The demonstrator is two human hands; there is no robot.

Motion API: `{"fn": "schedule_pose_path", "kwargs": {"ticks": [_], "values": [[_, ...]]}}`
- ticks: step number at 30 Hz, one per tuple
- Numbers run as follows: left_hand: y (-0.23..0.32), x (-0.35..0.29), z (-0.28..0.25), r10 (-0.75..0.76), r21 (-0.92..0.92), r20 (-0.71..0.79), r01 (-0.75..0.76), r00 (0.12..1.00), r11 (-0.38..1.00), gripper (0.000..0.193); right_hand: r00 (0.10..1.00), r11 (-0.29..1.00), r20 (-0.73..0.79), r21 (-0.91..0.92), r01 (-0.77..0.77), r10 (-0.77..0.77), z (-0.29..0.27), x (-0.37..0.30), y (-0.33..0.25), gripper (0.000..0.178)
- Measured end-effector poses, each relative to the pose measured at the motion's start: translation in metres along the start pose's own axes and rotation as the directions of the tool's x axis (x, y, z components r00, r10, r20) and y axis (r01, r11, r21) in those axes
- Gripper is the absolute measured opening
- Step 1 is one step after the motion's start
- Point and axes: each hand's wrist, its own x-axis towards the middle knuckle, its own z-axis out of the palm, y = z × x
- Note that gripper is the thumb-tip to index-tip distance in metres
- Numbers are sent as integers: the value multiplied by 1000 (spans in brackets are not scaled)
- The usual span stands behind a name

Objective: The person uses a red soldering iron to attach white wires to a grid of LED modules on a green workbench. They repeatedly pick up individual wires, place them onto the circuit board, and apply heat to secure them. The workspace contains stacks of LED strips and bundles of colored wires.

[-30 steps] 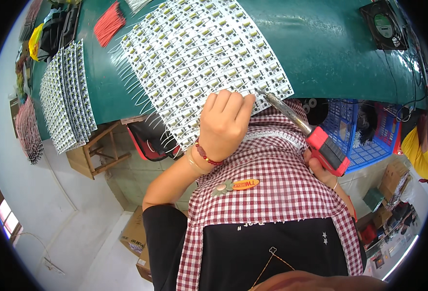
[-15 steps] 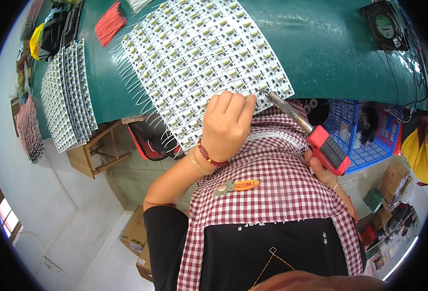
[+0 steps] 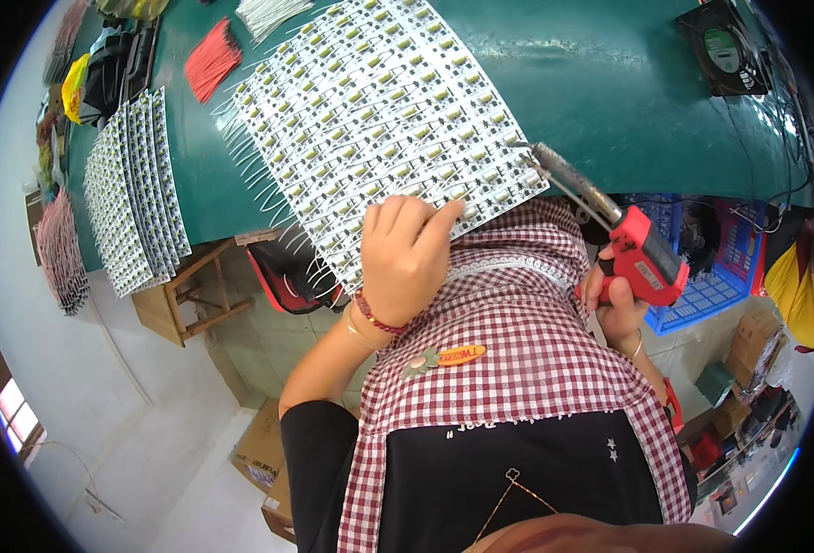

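Note:
A large white panel of small circuit boards (image 3: 398, 101) lies over the near edge of the green table, with pale wires trailing off its left side. Against its near edge rests my left hand (image 3: 407, 263), fingers curled and pressed together. Anything between those fingertips is hidden. My right hand (image 3: 621, 309) is closed around the red and black handle of a soldering gun (image 3: 647, 258). The gun's metal barrel points up and left, its tip over the right corner of the panel. A thin metal guide runs beside the barrel.
Another stack of circuit panels (image 3: 135, 198) overhangs the table (image 3: 610, 101) at left. Bundles of red wires (image 3: 212, 60) and white wires (image 3: 273, 14) lie at the far side. A small black fan (image 3: 725, 51) stands far right. Below it is a blue crate (image 3: 693, 300).
My left hand has shifted left along the panel's near edge. The soldering gun has moved right and slightly farther, turning so that its guide shows; its tip is now farther from my left hand.

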Motion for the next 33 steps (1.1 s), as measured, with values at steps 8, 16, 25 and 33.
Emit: {"fn": "schedule_pose_path", "kwargs": {"ticks": [8, 16, 25, 33], "values": [[13, -26, -12, -28, 176, -10, 29, 1000, 984, 28, 993, 984, -55, 141, 108, -101, 0, 28, -12, 46], [11, -37, 6, -45, 157, -105, 61, 993, 986, 23, 987, 969, -29, 186, 160, -158, 5, 41, -12, 45], [25, -31, -5, -128, 153, -64, 137, 990, 979, 14, 987, 965, -5, 212, 156, -158, 2, 51, -14, 43], [21, -23, -15, -217, 124, 37, 211, 975, 969, 11, 987, 957, -18, 245, 158, -158, -1, 54, -11, 42]]}}
